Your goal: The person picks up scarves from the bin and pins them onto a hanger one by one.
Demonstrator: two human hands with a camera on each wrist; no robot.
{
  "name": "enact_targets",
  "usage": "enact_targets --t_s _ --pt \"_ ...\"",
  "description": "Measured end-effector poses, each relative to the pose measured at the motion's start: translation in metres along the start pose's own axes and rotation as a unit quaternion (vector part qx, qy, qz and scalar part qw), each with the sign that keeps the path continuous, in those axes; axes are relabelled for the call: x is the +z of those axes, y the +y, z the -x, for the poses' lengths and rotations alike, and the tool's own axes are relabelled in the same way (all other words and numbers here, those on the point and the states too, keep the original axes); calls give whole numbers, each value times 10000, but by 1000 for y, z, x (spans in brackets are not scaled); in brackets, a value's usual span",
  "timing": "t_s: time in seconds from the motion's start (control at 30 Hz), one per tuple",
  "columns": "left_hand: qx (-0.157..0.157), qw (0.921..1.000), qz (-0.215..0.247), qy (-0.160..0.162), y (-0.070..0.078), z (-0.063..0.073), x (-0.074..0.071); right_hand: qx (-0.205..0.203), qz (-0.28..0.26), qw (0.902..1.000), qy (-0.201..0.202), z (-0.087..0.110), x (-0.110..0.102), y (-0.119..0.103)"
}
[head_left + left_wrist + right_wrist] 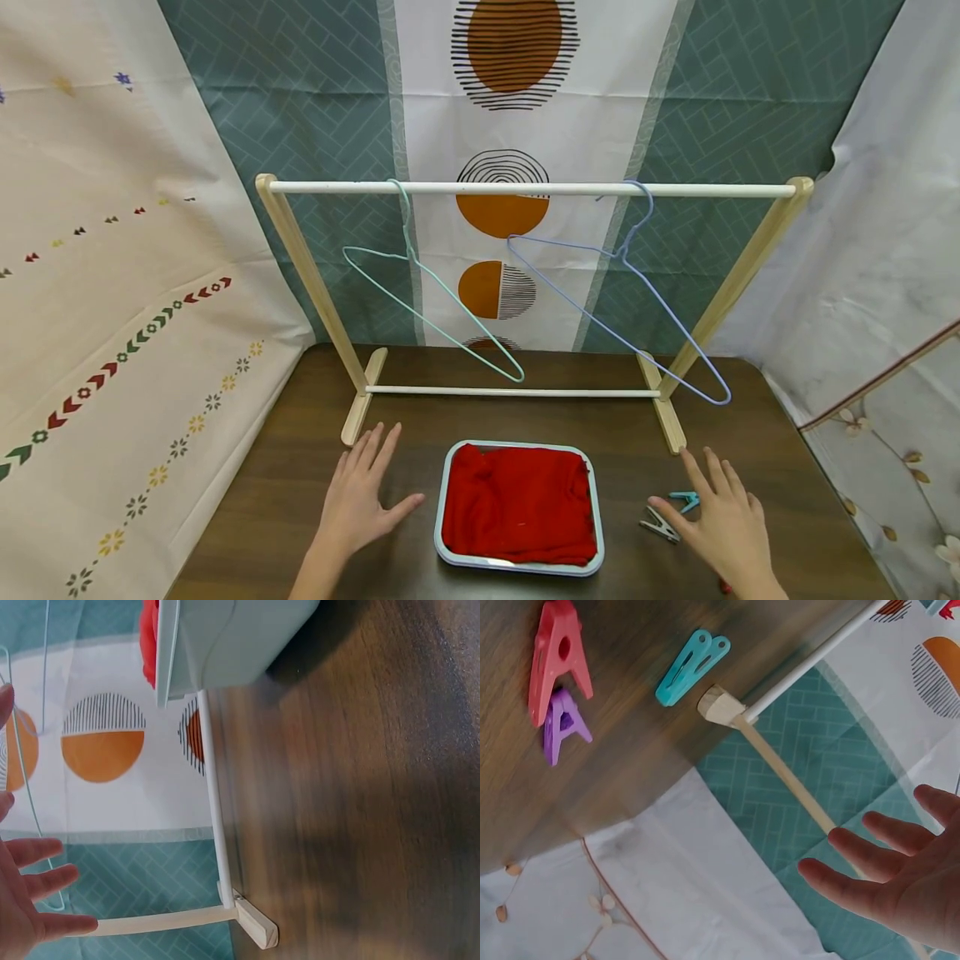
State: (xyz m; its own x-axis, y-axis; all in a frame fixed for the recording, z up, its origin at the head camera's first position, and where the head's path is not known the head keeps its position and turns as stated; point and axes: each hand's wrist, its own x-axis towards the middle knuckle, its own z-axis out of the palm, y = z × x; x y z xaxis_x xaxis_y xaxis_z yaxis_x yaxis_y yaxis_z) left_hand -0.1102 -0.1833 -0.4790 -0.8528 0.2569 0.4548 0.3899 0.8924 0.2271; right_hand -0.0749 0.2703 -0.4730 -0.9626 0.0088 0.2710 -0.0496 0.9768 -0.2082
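Folded red cloth (521,504) fills a pale grey-blue tray (517,567) at the front of the table. My left hand (362,500) is held with fingers spread to the left of the tray, touching nothing. On the right, my right hand (718,521) hovers fingers apart near a grey clothespin (660,526) and a turquoise clothespin (684,500). In the right wrist view a red clothespin (557,660) and a purple clothespin (564,724) lie on the table too. A green hanger (442,304) and a blue hanger (592,317) hang from the rack's white bar (517,190).
The rack's wooden side posts (315,287) stand on feet at the back of the dark wooden table (300,475). A low white crossbar (510,392) joins them. Patterned cloths (120,250) hang at the left, back and right.
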Motion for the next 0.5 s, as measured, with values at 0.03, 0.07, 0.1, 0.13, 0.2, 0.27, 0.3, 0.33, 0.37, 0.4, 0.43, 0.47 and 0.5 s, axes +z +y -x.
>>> enact_targets --t_s 0.03,0.07,0.1,0.13,0.2,0.27,0.3,0.33,0.37,0.4,0.43,0.47,0.5 --pt "15 10000 8 -3 1 0 0 5 -20 10000 -14 0 1 -1" --pt "24 10000 19 -18 1 -1 0 6 -25 10000 -28 0 1 -2" --pt "33 10000 39 -32 2 -1 1 -2 -35 10000 -43 0 2 -3" --pt "46 10000 55 -42 3 -2 1 -19 -34 10000 -40 0 3 -4" --pt "63 9999 100 -68 4 -2 1 -57 -31 10000 -25 -1 6 -6" --pt "93 9998 127 -80 5 -3 1 -93 -40 9999 -28 -1 9 -9" --pt "110 9998 146 -74 5 -3 1 -125 -49 9999 -4 -1 11 -10" --pt "122 9998 155 -78 6 -3 1 -148 -67 9999 7 -1 13 -11" --pt "135 9997 169 -89 6 -4 2 -163 -96 9998 9 -1 15 -13" --pt "160 9997 186 -90 6 -4 2 -171 -125 9998 -4 -1 16 -15" --pt "194 9996 201 -87 7 -4 2 -195 -153 9997 -6 -2 18 -16" --pt "220 9995 212 -89 7 -5 2 -228 -191 9996 13 -2 20 -18" --pt "253 9994 232 -85 8 -5 2 -240 -269 9994 2 -2 22 -20"
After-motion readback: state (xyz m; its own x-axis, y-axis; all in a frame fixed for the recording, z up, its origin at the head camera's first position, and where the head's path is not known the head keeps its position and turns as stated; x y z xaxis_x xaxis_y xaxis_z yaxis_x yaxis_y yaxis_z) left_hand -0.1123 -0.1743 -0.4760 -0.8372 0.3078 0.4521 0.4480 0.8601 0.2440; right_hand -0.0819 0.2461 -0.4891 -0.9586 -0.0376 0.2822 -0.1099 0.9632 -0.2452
